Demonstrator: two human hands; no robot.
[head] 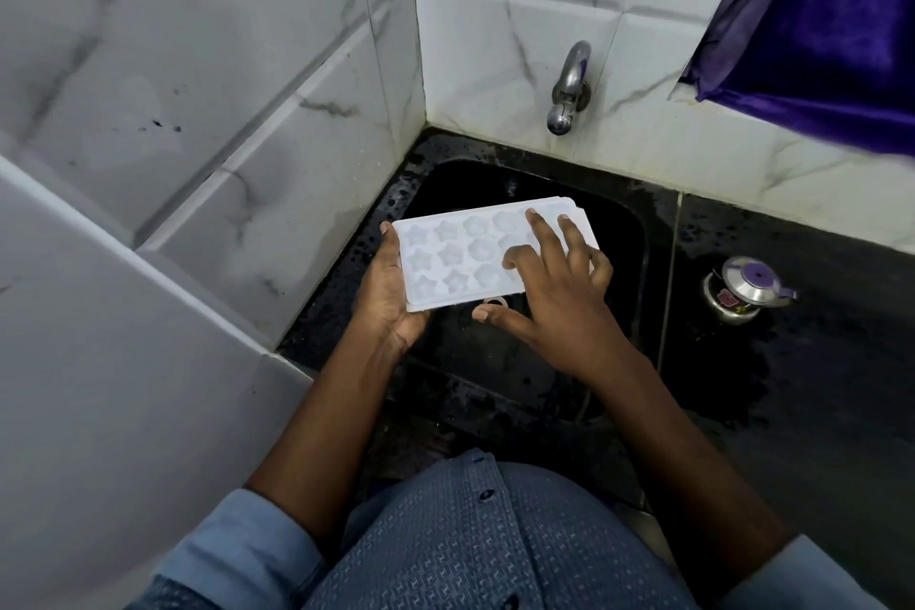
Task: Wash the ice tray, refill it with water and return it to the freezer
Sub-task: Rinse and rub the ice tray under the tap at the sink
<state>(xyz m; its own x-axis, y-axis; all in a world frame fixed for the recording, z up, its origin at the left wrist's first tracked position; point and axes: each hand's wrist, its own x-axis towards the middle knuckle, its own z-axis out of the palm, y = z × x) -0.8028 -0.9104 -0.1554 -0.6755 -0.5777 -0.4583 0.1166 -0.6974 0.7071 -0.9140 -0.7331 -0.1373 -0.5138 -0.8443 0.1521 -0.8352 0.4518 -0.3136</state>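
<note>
Tray: we hold the ice tray (460,258) cells up over the sink (624,272), toward its left edge.
Left hand: our left hand (391,297) grasps the tray's left end, thumb on the rim.
Right hand: our right hand (559,297) rests on the right-hand cells, fingers straight and spread, grasping nothing.
Tap: the tap (569,89) shows no stream.
Done: we judge the washing to be in hand.
Left: refilling, then the freezer.

Small steel pot (742,293) (purple lid knob) on wet black counter (817,391); purple cloth (817,30), possibly curtain, upper right.
</note>
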